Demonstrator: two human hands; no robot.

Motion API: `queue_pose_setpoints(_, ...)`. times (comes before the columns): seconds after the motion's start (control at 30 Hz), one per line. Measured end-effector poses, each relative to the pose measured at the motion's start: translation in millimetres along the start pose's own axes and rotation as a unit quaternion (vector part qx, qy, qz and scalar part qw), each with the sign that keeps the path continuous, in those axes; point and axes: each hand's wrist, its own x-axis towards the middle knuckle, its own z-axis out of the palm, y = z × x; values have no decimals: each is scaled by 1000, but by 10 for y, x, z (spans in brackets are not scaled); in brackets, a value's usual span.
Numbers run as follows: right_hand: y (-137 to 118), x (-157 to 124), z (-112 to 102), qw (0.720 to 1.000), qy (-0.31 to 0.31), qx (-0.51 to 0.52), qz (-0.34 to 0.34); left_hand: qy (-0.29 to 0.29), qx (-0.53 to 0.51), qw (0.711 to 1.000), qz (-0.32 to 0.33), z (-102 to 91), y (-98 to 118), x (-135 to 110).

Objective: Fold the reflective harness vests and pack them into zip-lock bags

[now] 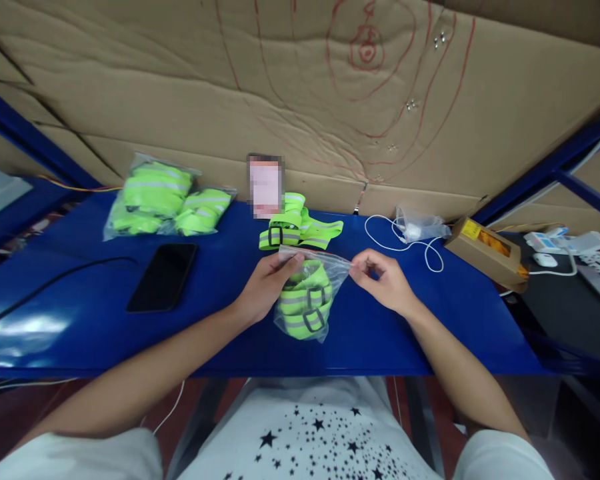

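A clear plastic bag [307, 300] holding a folded neon-green reflective strap with black buckles hangs just above the blue table [80, 313]. My left hand [267, 283] pinches the left end of the bag's top edge. My right hand [385, 280] pinches the right end of that edge. Both hands are closed on the bag's mouth. Just behind the bag, a loose neon-green strap [300, 230] lies on the table.
Two filled bags of green straps [165, 200] lie at the back left. A black phone [163, 275] lies left of my hands, with a black cable beside it. A white cable [405, 243], a small clear bag and a cardboard box [487, 252] sit to the right. Cardboard lines the back.
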Motion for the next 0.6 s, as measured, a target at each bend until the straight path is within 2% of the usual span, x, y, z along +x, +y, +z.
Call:
queue_pose_setpoints(0.1,2,-12,53,1000,25,4,-13,0,2,1000,4,13,-1,-9)
queue_pose_setpoints(0.33,21,-32,99,999,28,-21,-24,-14,29,999,13,30,11,-23)
queue_pose_setpoints(0.6,-9,-32,110,999,24,-11,-19,-33,110,991,70,18,27,-37)
